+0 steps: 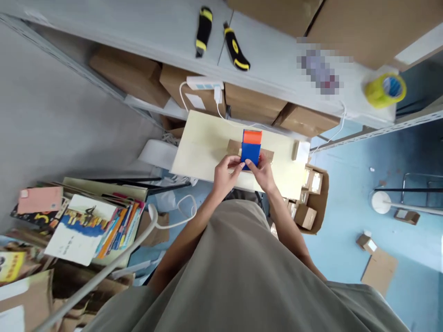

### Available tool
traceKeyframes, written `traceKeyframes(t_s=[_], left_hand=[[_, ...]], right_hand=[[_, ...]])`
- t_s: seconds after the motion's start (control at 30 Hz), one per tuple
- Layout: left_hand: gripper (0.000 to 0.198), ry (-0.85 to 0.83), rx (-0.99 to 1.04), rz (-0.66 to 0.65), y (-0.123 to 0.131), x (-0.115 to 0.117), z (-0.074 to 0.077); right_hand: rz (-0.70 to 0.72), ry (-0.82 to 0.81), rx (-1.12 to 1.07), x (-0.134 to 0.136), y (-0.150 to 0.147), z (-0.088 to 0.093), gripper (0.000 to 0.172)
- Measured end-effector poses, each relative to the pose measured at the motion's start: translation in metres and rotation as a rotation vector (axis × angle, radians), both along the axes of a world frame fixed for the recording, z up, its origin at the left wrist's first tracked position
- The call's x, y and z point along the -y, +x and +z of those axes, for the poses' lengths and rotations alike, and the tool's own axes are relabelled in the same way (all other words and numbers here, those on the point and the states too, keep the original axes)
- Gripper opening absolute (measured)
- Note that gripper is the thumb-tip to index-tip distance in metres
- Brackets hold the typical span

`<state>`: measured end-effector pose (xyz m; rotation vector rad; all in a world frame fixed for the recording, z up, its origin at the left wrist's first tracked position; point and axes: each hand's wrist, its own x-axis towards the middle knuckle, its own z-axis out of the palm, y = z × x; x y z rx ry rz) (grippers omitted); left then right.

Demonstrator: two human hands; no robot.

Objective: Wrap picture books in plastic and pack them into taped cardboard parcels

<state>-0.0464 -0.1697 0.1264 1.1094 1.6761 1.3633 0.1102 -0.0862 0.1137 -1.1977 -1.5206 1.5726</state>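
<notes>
A small blue box (250,154) with an orange part (252,137) showing at its far end is held upright between my two hands over the table. My left hand (226,174) pinches its lower left edge with thumb and fingers. On the lower right side, my right hand (263,173) grips it, the thumb lying across the blue front. Behind and beneath the box, a flat piece of brown cardboard (234,147) lies on the cream table (200,147). The fingertips behind the box are partly hidden.
A white box (301,151) sits at the table's right end. Above, a grey shelf (270,60) bears two cutters (204,31) and yellow tape (385,90). A carton (320,203) of small boxes stands right of the table; books (83,226) are piled left.
</notes>
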Motion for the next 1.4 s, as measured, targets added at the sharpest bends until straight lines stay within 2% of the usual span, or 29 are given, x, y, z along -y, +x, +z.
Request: traceKeyframes(t_s=[0.07, 0.13, 0.27, 0.4, 0.53, 0.6, 0.67, 0.9, 1.1, 1.27, 1.4], left_hand=[[0.043, -0.028, 0.045, -0.012, 0.003, 0.014, -0.01], [0.047, -0.057, 0.089, -0.048, 0.004, 0.021, -0.014], [0.043, -0.124, 0.137, -0.175, 0.003, 0.026, -0.009], [0.04, -0.189, 0.086, -0.308, -0.005, 0.026, -0.004], [0.057, -0.189, 0.179, -0.217, -0.018, 0.017, -0.003], [0.06, -0.162, 0.246, -0.205, -0.024, 0.008, 0.001], [0.058, -0.118, 0.257, -0.246, -0.029, 0.0, 0.008], [0.031, -0.015, 0.023, -0.396, -0.035, -0.008, 0.038], [0.034, -0.05, 0.019, -0.458, -0.035, -0.008, 0.046], [0.047, -0.163, 0.119, -0.424, -0.035, -0.012, 0.04], [0.058, -0.3, 0.321, -0.37, -0.033, -0.015, 0.016]], right_hand=[[-0.043, -0.084, -0.072, 0.032, 0.001, -0.009, 0.072], [-0.068, -0.119, -0.088, 0.048, 0.003, -0.011, 0.071], [-0.062, -0.123, -0.018, 0.055, 0.013, -0.008, 0.076], [-0.039, -0.115, 0.094, 0.059, 0.028, -0.003, 0.078], [0.073, -0.178, 0.094, 0.066, 0.046, -0.001, 0.076], [0.134, -0.17, 0.137, 0.071, 0.053, 0.0, 0.074], [0.183, -0.134, 0.206, 0.074, 0.06, 0.002, 0.073], [0.282, -0.03, 0.396, 0.076, 0.077, 0.016, 0.066], [0.323, -0.016, 0.428, 0.072, 0.081, 0.029, 0.058], [0.358, -0.051, 0.394, 0.068, 0.081, 0.035, 0.052], [0.374, -0.087, 0.458, 0.058, 0.081, 0.038, 0.053]])
